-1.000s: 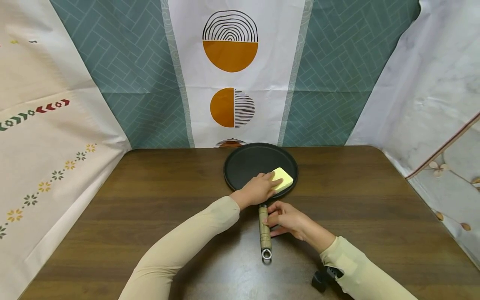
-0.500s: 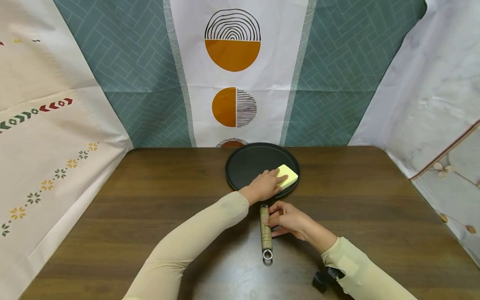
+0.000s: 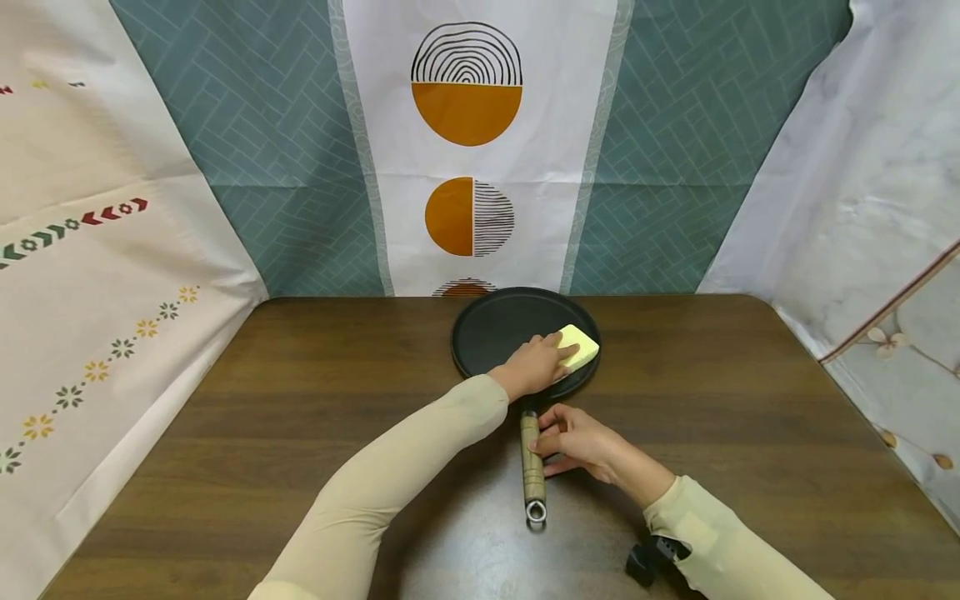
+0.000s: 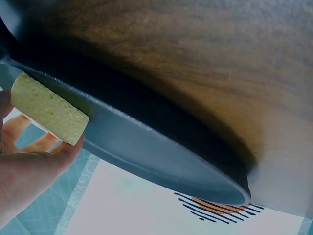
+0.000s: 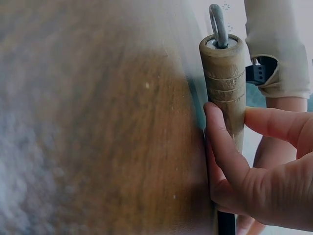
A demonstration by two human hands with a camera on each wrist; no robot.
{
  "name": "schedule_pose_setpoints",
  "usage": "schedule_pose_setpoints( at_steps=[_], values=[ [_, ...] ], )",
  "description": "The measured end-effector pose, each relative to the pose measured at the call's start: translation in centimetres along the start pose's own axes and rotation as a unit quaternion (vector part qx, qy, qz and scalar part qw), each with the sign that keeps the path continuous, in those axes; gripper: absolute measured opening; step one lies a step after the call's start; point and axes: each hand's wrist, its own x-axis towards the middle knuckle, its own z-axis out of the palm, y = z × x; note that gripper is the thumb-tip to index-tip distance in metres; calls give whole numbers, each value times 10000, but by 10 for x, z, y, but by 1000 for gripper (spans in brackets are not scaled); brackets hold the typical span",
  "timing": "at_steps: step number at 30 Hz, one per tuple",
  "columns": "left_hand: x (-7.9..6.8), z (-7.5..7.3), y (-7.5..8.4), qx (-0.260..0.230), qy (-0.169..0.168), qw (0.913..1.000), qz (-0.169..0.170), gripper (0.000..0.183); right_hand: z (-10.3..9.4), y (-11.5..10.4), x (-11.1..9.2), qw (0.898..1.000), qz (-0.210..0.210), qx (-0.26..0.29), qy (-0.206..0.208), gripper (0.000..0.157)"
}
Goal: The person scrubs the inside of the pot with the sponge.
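A round black frying pan [image 3: 498, 329] sits at the back of the table, its wooden handle [image 3: 533, 479] pointing toward me. My left hand [image 3: 534, 365] grips a pale yellow sponge [image 3: 582, 351] over the right part of the pan. In the left wrist view, fingers hold the sponge [image 4: 49, 107] just inside the pan's rim [image 4: 132, 122]. My right hand [image 3: 583, 443] pinches the handle from the right. The right wrist view shows the thumb and fingers on opposite sides of the handle [image 5: 225, 88], with a metal ring [image 5: 218, 24] at its end.
The brown wooden table [image 3: 337, 358] stretches to both sides of the pan. A patterned cloth [image 3: 300, 150] hangs right behind the pan. Light cloths hang at the left and right. A black wrist device [image 3: 651, 558] shows under the right sleeve.
My left hand has slid the sponge to the right and slightly back along the pan. The right hand keeps its hold on the handle, with the pan staying in place.
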Motion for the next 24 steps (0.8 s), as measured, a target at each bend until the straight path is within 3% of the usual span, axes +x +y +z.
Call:
schedule_pose_setpoints(
  at_steps=[24],
  values=[
    [25,-2,-8,54,-227,9996,-145,51,0,-1,0,10000,6,0,-92,42]
  ],
)
